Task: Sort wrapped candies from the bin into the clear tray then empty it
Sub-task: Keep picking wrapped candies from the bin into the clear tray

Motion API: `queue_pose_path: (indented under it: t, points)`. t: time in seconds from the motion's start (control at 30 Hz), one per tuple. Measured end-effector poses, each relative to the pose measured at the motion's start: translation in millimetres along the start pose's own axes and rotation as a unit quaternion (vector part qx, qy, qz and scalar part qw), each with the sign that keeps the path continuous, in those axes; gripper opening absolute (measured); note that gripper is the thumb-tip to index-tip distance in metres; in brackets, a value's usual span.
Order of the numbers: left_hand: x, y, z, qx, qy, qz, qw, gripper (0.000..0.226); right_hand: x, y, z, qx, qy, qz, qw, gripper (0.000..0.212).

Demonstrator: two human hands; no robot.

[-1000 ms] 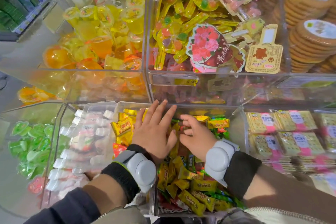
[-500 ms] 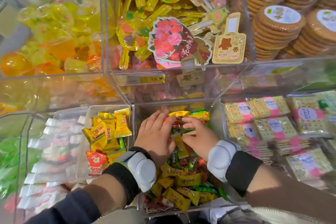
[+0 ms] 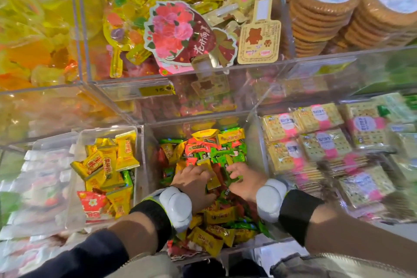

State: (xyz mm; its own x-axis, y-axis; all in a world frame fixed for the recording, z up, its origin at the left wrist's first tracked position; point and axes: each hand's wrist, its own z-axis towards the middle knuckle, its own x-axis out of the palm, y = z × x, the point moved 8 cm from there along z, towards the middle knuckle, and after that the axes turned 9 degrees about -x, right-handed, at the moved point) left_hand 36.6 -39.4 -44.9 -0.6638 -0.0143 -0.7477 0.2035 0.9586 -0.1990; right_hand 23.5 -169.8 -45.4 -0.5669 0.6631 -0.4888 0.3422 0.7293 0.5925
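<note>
Moved: both hands have pulled back toward the near half of the pile, and the left fingers, which lay flat on top half a second ago, are now sunk under wrappers; a strip of candy shows between hands that were nearly touching before.
Left hand [image 3: 194,184]: knuckles up, palm down on the heap, fingertips covered by a yellow wrapper; I cannot tell whether it grips anything.
Right hand [image 3: 246,179]: fingers bent, tips down on green wrappers; pinching one or only touching, I cannot tell.
Candies [image 3: 211,148]: red, green and yellow wrapped pieces heaped in the bin, piled highest at the far end.
Bin [image 3: 256,140]: clear-walled, middle of the lower row, both hands inside it.
Clear tray [image 3: 75,165]: just left of the bin, their walls side by side; it holds mostly yellow candies, with a red one at its near end.
Wrist pods [image 3: 177,207]: white, one strapped on each wrist with a black band.
Cracker packs [image 3: 320,146]: stacked in the compartment right of the bin.
Round biscuits [image 3: 322,13]: stacks in the upper right compartment.
Flower-printed pack [image 3: 180,31]: leaning against the front wall of the compartment above the bin.
Price label [image 3: 156,91]: yellow, on that wall.
</note>
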Motion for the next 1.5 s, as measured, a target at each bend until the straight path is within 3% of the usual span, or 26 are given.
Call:
queue_pose_path:
  t: [0.1,0.33,0.5,0.6,0.73,0.87,1.07,1.37,1.5]
  points:
    - [9,-5,1,0.005,0.033,0.004,0.999,0.058,11,-7,1,0.01,0.062,-0.014,0.998,0.056]
    - [19,-21,0,0.024,0.056,0.04,0.997,0.056,17,-11,-6,0.01,0.117,-0.087,0.989,0.056]
    - [37,-24,-5,0.014,0.123,0.109,0.986,0.056,19,-4,-18,-0.007,0.139,-0.149,0.979,0.038]
    - [42,-26,-8,0.029,0.149,0.128,0.98,0.054,26,1,-22,-0.031,0.153,-0.202,0.967,0.039]
    - [46,-32,-8,0.062,0.16,0.14,0.975,0.058,36,3,-25,-0.052,0.199,-0.28,0.938,0.048]
    - [49,-34,-7,0.056,0.154,0.138,0.977,0.061,37,2,-25,-0.066,0.204,-0.296,0.931,0.05]
    - [45,-30,-12,0.033,0.146,0.147,0.978,0.039,42,1,-26,-0.083,0.207,-0.359,0.906,0.047]
    - [24,-28,-23,0.036,0.097,0.089,0.991,0.035,34,5,-25,-0.079,0.198,-0.278,0.937,0.039]
    - [6,-18,-29,0.019,0.062,0.044,0.997,0.031,29,7,-11,-0.056,0.186,-0.238,0.952,0.021]
